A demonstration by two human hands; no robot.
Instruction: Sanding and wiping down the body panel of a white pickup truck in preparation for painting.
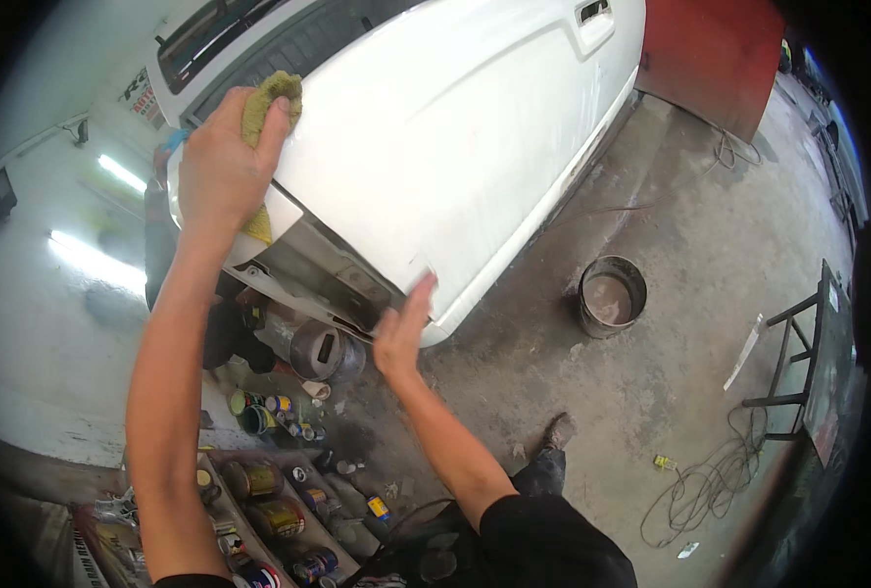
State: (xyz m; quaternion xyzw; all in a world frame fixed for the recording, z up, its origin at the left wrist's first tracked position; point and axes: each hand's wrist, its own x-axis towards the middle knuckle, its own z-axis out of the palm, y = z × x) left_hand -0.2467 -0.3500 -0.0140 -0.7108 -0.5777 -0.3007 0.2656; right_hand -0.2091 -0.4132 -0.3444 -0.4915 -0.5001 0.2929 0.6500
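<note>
My left hand (pixel 222 162) is closed around a yellow-green cloth (pixel 281 90), near the top rear edge of a white pickup truck's side panel (pixel 455 147). A lower end of the cloth hangs below the wrist. My right hand (pixel 403 328) is at the panel's lower rear corner, its fingers stretched out along the white surface beside the edge. Those fingers are slightly blurred, and I see nothing clearly held in them. Between my hands lies the open tail-lamp recess (pixel 333 265) at the truck's rear.
A bucket of cloudy liquid (pixel 612 294) stands on the concrete floor. A red panel (pixel 715 64) is beyond the truck. Right are a black metal stand (pixel 798 363) and a coiled cable (pixel 705 500). Lower left, a compartmented shelf (pixel 303 510) holds cans. Another person (pixel 225 333) is behind the truck.
</note>
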